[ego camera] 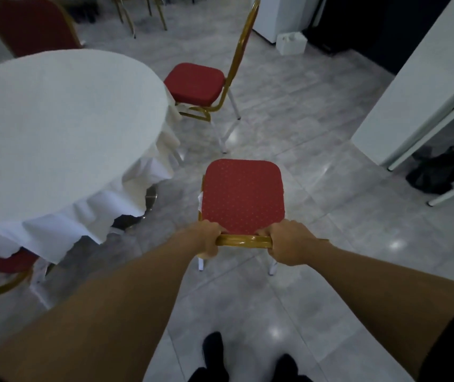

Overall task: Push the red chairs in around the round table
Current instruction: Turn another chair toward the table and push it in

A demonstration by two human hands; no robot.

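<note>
Two hands: both wrapped around the gold top rail (243,240) of the near red chair (243,195)
Left hand (208,239): fingers curled over the rail's left end
Right hand (289,242): clenched on the rail's right end
Near red chair: right of the round table (55,111), apart from its white cloth
Second red chair (195,82): beyond it, seat beside the table's edge

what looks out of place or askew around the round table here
The held red-seated gold-framed chair stands clear of the white-clothed round table, gripped at its top rail by left hand and right hand. A second red chair sits side-on at the table's edge. A black bag lies on the floor.
</note>
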